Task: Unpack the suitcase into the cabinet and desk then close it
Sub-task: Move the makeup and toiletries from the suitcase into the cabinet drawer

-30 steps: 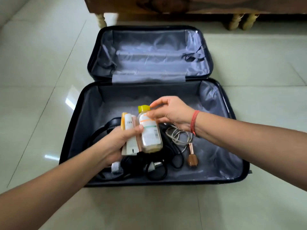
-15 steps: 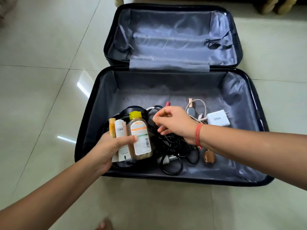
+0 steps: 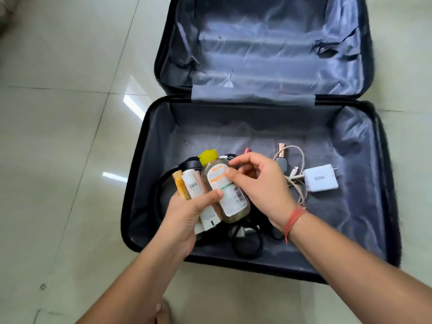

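Now the left hand (image 3: 184, 218) is gripping a rounded, clear plastic bottle (image 3: 231, 202) with a yellow cap and slim tubes (image 3: 194, 185) above the open, grey-lined hard-shell suitcase (image 3: 133, 183), while the right hand (image 3: 261, 188) is pinching the bottle's labelled side.

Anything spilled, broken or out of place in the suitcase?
Nothing looks spilled or damaged. The black cables lie loosely tangled in the open dark suitcase, whose grey lining is creased; the yellow-capped clear plastic bottle shows no leak.
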